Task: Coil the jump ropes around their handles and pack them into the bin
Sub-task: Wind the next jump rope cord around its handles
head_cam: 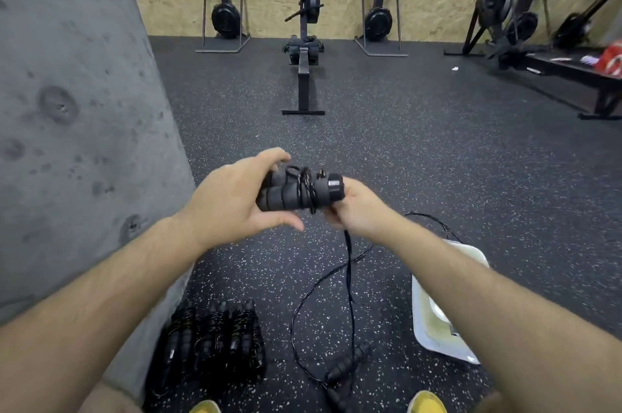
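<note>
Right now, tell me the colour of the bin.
The bin is white, pale yellowish inside; the head view shows it best.

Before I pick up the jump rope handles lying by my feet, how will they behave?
Probably light and grippy: the handles look like ribbed foam. Being round, they might roll if nudged. The thin cord looped beside them will likely trail floppily.

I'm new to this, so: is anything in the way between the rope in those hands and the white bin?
Nothing visible blocks it. The left hand and right hand hold the handles in the air; the bin sits open on the floor under the right forearm. Only the uncoiled rope hangs to the floor beside it.
</note>
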`<action>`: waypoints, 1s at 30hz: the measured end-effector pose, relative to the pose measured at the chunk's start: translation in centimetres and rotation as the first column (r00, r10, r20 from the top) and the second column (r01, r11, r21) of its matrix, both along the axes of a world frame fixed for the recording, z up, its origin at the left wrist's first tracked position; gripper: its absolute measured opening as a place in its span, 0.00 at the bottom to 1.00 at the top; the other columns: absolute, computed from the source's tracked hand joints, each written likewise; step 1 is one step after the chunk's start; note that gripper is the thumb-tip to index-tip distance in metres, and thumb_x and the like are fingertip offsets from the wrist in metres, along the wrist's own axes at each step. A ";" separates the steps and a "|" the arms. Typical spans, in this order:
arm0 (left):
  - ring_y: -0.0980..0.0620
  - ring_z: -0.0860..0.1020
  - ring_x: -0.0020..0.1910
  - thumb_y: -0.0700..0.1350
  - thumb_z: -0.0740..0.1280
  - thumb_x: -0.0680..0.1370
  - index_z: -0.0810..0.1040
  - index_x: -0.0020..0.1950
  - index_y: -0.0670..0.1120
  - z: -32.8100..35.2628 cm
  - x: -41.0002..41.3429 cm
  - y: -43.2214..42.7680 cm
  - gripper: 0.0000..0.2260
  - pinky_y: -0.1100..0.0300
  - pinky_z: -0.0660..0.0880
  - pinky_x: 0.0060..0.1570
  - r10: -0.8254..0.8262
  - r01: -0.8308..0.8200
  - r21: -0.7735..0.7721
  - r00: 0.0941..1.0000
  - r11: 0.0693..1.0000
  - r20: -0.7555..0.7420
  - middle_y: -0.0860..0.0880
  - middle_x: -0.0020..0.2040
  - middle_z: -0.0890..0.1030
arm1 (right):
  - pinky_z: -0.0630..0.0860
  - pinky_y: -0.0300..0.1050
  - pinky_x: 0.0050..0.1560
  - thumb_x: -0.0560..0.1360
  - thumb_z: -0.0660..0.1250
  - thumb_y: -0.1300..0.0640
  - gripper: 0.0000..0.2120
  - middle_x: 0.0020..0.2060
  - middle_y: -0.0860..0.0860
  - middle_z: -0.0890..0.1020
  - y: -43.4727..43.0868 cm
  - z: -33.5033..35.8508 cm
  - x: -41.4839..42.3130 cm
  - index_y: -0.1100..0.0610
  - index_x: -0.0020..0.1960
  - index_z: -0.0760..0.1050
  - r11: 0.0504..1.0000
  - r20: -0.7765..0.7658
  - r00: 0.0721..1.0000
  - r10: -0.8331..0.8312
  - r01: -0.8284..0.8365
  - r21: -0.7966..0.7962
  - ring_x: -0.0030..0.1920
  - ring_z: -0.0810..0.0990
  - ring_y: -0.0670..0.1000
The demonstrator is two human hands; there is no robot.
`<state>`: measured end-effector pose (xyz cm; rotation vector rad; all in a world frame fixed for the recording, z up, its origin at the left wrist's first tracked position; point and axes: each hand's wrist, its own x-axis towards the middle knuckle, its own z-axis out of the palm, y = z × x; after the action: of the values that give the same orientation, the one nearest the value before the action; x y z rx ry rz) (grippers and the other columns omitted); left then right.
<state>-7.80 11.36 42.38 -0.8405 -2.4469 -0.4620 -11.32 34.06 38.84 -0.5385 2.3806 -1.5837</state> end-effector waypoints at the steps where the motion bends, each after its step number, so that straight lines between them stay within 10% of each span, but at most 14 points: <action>1: 0.45 0.82 0.50 0.80 0.61 0.64 0.64 0.69 0.55 0.0 -0.3 -0.2 0.43 0.48 0.80 0.48 0.032 -0.032 -0.008 0.999 0.999 -0.008 0.50 0.53 0.83 | 0.70 0.45 0.35 0.84 0.59 0.50 0.12 0.30 0.45 0.75 -0.6 -0.8 0.6 0.50 0.47 0.79 1.000 0.034 0.999 0.006 -0.007 0.023 0.30 0.70 0.46; 9: 0.44 0.78 0.40 0.77 0.47 0.75 0.69 0.75 0.61 -2.0 -3.5 -1.6 0.36 0.56 0.71 0.32 0.126 -0.166 -0.254 0.978 0.953 -0.166 0.49 0.45 0.76 | 0.69 0.46 0.45 0.85 0.54 0.57 0.10 0.53 0.53 0.78 -4.1 -0.3 5.9 0.60 0.62 0.70 0.808 -0.117 0.974 0.195 -0.092 0.582 0.47 0.76 0.52; 16: 0.48 0.78 0.43 0.68 0.34 0.81 0.66 0.74 0.68 -3.8 -2.8 -0.8 0.30 0.55 0.74 0.37 0.042 -0.051 -0.323 0.998 0.945 -0.036 0.51 0.45 0.77 | 0.68 0.45 0.34 0.84 0.57 0.54 0.08 0.38 0.45 0.75 -3.3 5.0 6.4 0.54 0.61 0.71 0.588 -0.380 0.802 0.461 0.045 0.807 0.35 0.72 0.48; 23: 0.46 0.81 0.42 0.72 0.49 0.80 0.61 0.74 0.56 -2.7 -1.0 0.3 0.29 0.51 0.78 0.38 -0.092 0.110 -0.265 0.993 0.958 0.079 0.52 0.44 0.80 | 0.70 0.43 0.41 0.72 0.74 0.40 0.12 0.36 0.42 0.81 0.6 7.0 2.0 0.48 0.46 0.83 0.855 -0.622 0.752 0.219 0.159 0.493 0.39 0.74 0.43; 30: 0.50 0.81 0.42 0.75 0.64 0.70 0.58 0.74 0.50 -0.8 0.7 1.4 0.43 0.57 0.75 0.43 -0.176 0.176 0.022 0.984 0.984 0.012 0.50 0.50 0.82 | 0.73 0.43 0.42 0.75 0.74 0.56 0.03 0.36 0.50 0.80 1.8 4.3 0.3 0.53 0.44 0.81 0.998 -0.299 0.954 0.019 0.002 0.069 0.37 0.75 0.46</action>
<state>-7.09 12.75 41.54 -1.0532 -2.3862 -0.5578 -11.05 35.88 43.15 -0.8263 2.6337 -1.5014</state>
